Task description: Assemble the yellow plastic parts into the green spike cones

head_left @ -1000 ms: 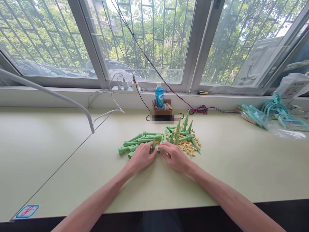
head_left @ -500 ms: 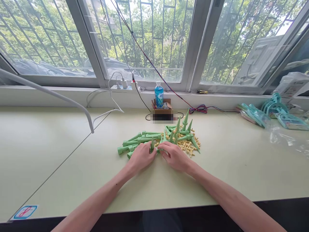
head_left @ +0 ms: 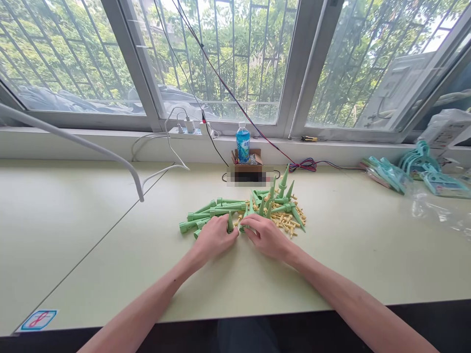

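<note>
My left hand [head_left: 215, 237] is closed around the base of a green plastic watering spike [head_left: 230, 223], whose tip points up. Just to its right, my right hand [head_left: 267, 237] has its fingers curled down on another green watering spike [head_left: 242, 228], mostly hidden by the fingers. Beyond my hands, several green spikes [head_left: 283, 184] stand upright, while others [head_left: 228, 211] lie in a heap to the left. Small yellow T-shaped valves [head_left: 289, 224] are scattered among and beside them on the right.
A cardboard box [head_left: 248, 168] with a blue bottle [head_left: 243, 144] stands at the back of the table [head_left: 121, 255]. Coiled red and black wire [head_left: 303, 165] lies beside it. Turquoise hangers [head_left: 415, 166] sit at the far right, and a white cable [head_left: 110, 147] crosses at left.
My left hand has shifted slightly left with its spike, widening the gap between my hands. My right hand stays nearly in place.
</note>
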Available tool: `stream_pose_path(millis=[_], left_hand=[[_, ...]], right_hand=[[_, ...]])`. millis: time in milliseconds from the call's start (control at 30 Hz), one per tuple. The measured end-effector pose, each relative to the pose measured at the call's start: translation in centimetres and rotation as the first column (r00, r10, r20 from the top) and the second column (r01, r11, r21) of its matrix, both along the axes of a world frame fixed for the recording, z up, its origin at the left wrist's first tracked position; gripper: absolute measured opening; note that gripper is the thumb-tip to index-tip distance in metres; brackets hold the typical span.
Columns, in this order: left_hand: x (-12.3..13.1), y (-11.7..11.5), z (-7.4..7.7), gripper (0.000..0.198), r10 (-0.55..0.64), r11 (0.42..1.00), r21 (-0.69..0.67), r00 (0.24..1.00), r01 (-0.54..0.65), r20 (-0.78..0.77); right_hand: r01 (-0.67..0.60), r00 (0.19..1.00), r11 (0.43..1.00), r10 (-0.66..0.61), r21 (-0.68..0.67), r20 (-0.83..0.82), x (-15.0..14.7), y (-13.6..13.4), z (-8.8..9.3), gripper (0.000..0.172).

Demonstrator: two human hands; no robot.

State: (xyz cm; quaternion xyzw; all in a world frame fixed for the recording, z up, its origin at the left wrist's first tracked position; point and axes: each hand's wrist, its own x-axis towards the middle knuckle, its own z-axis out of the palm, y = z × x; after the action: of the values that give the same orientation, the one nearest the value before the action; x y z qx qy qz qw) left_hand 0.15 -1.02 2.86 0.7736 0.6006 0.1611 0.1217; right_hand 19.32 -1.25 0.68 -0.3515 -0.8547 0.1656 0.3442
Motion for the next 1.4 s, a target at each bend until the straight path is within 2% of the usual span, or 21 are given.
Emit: stream_pose_path(millis=[200, 467, 633, 767, 867, 1000, 1167, 1267, 1400], left_hand=[[-0.1, 0.0, 0.3, 0.017, -0.040, 0.999, -0.023, 0.999, 0.039, -0.020], [-0.6, 0.1, 0.7, 0.009, -0.060, 0.988, -0.137, 0.996, 0.069, 0.070], [-0.8, 0.2, 1.0, 0.011, -0.176, 0.967, -0.168, 0.979, 0.191, 0.104], [-0.8, 0.1, 1.2, 0.010, -0.279, 0.935, -0.180, 0.946, 0.307, 0.162], [-0.7, -0.1, 1.2, 0.011, -0.309, 0.922, -0.174, 0.927, 0.347, 0.212], [-0.6, -0.1, 1.2, 0.013, -0.314, 0.911, -0.187, 0.913, 0.366, 0.259], [-1.2, 0.2, 1.9, 0.028, -0.364, 0.868, -0.228, 0.877, 0.442, 0.315], [-1.7, 0.4, 2.6, 0.036, -0.356, 0.868, -0.217, 0.864, 0.447, 0.356], [-1.8, 0.4, 3.0, 0.035, -0.388, 0.867, -0.162, 0.842, 0.471, 0.374]], right_hand=[[-0.002, 1.000, 1.000, 0.002, -0.003, -0.004, 0.1, 0.1, -0.1, 0.024], [0.023, 0.999, 1.000, -0.023, -0.001, -0.026, 0.1, -0.2, 0.1, 0.022], [0.112, 0.994, 0.994, -0.111, 0.021, -0.021, 0.1, -0.5, 0.5, 0.018], [0.056, 0.996, 0.998, -0.057, 0.022, 0.073, 0.3, -0.7, 0.8, 0.011], [0.015, 0.990, 1.000, -0.013, -0.018, 0.138, 0.3, -0.9, 0.9, 0.012], [0.034, 0.986, 0.999, -0.029, -0.024, 0.162, 0.4, -1.1, 1.0, 0.014], [0.048, 0.975, 0.999, -0.051, 0.023, 0.216, 0.8, -0.9, 1.1, 0.002], [0.059, 0.964, 0.997, -0.069, 0.047, 0.256, 0.9, -0.8, 1.3, 0.008], [0.059, 0.934, 0.994, -0.087, 0.089, 0.347, 0.9, -0.7, 1.6, 0.022]])
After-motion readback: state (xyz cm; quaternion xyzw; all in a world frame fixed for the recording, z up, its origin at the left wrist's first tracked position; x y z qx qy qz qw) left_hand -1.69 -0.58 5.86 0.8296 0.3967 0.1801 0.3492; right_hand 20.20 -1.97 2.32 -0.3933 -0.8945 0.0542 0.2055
